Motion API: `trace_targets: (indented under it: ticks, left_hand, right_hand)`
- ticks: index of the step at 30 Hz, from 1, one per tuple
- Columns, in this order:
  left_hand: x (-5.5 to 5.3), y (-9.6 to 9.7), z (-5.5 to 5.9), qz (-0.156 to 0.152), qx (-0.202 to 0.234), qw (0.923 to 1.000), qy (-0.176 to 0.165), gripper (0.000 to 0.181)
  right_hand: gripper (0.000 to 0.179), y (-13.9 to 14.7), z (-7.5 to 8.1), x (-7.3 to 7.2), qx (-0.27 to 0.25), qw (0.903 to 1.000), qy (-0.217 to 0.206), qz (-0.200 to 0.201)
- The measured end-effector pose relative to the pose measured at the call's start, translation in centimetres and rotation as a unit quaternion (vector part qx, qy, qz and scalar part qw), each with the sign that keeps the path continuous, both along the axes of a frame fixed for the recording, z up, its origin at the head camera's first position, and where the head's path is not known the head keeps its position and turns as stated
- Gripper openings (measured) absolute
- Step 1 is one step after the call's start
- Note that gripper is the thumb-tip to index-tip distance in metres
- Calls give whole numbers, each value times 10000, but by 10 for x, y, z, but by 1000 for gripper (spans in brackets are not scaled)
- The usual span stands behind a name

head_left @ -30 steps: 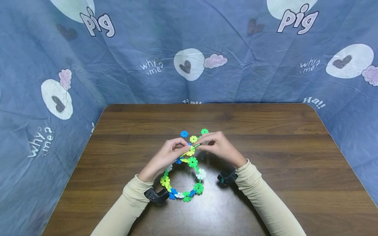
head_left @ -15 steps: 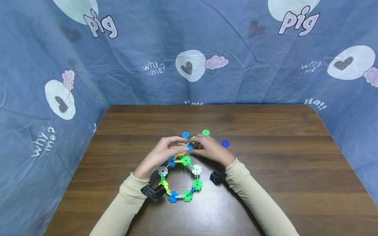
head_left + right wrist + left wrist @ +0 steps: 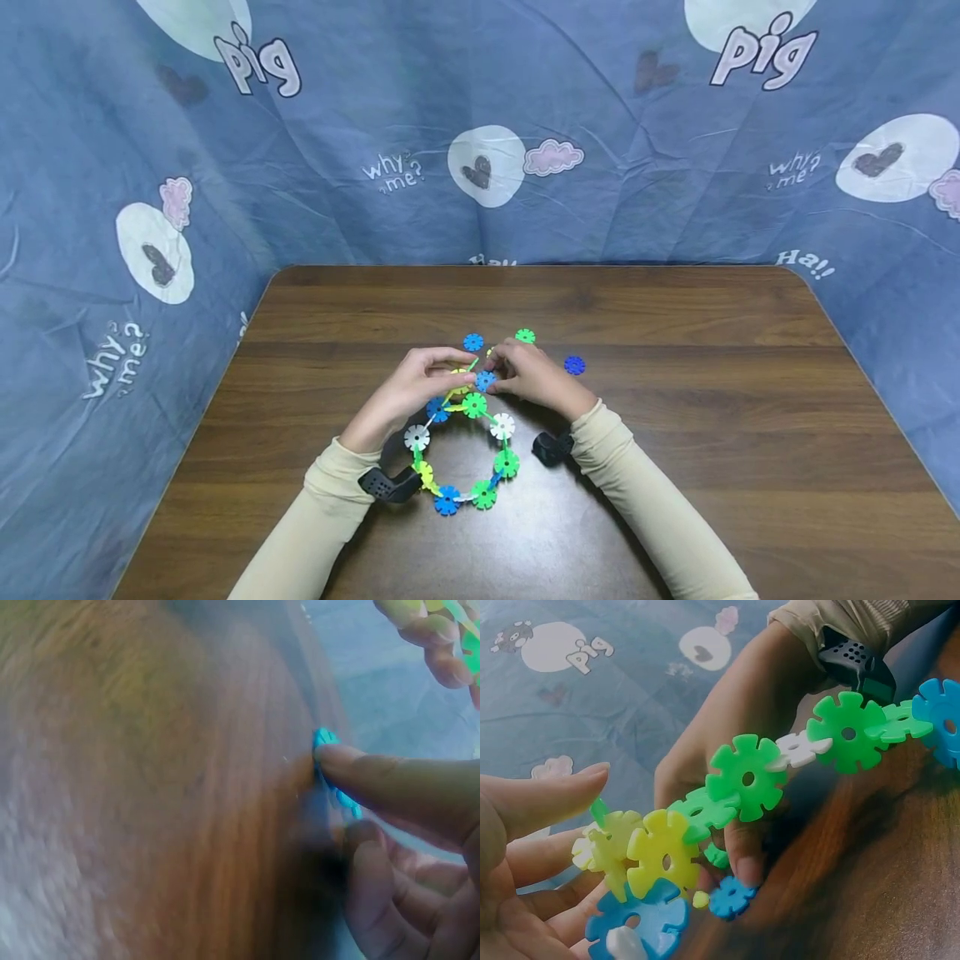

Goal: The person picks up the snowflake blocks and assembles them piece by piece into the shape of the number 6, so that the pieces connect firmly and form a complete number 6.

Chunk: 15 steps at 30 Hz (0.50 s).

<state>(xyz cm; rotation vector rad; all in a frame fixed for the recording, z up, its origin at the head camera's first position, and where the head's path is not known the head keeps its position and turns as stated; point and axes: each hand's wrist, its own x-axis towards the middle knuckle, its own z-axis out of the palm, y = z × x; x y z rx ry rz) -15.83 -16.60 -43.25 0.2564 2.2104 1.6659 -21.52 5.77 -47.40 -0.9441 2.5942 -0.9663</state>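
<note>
Notched plastic snowflake discs in green, yellow, blue and white are slotted together into a ring-shaped chain [image 3: 507, 463]. My left hand [image 3: 412, 387] holds the chain's far end between thumb and fingers, by a yellow disc [image 3: 649, 844] and a green disc [image 3: 598, 812] seen edge-on. Just right of that end, my right hand [image 3: 528, 375] pinches a single blue disc [image 3: 485, 382] between thumb and fingertips. In the right wrist view, the thumb covers part of this blue disc [image 3: 325, 738], which stands on edge close over the table.
Beyond the hands lie loose discs: a blue disc [image 3: 473, 342], a green disc [image 3: 525, 336] and, farther right, a dark blue disc [image 3: 574, 365]. A yellow one is mostly hidden by the right hand. The wooden table [image 3: 675, 375] meets a blue patterned cloth [image 3: 337, 208] behind.
My right hand has let go of the green disc at the chain's end and taken hold of a blue disc. The left hand has shifted slightly left, still holding the chain.
</note>
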Motion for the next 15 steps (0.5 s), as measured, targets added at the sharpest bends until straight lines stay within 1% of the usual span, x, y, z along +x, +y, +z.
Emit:
trace_targets:
  ticks: [2, 4, 6, 7, 8, 10, 12, 13, 15]
  left_hand:
    - [0, 0, -1, 29, 5, 10000, -16, 47]
    - [0, 2, -2, 89, 42, 9999, -35, 46]
    - [0, 3, -3, 188, 120, 9997, -17, 44]
    - [0, 3, -4, 245, 191, 9995, -12, 43]
    - [0, 4, -4, 296, 255, 9992, -1, 42]
    - [0, 5, -5, 394, 360, 9986, 21, 41]
    - [1, 7, -5, 465, 475, 9978, -8, 39]
    - [1, 7, -5, 477, 533, 9974, -25, 39]
    - [1, 9, -5, 522, 603, 9968, -41, 38]
  right_hand:
    - [24, 3, 0, -1, -159, 9996, -227, 26]
    - [20, 6, 2, -1, -451, 9970, -621, -7]
    - [16, 11, 5, -2, -892, 9907, -1018, -108]
    - [15, 13, 7, -2, -1156, 9858, -1200, -192]
    - [15, 16, 10, -2, -1474, 9790, -1376, -297]
    - [16, 21, 15, -2, -2160, 9605, -1687, -483]
    - [18, 25, 21, 0, -2708, 9422, -1890, -576]
    - [19, 27, 25, 1, -2896, 9341, -1994, -612]
    - [24, 28, 30, 3, -3074, 9251, -2147, -596]
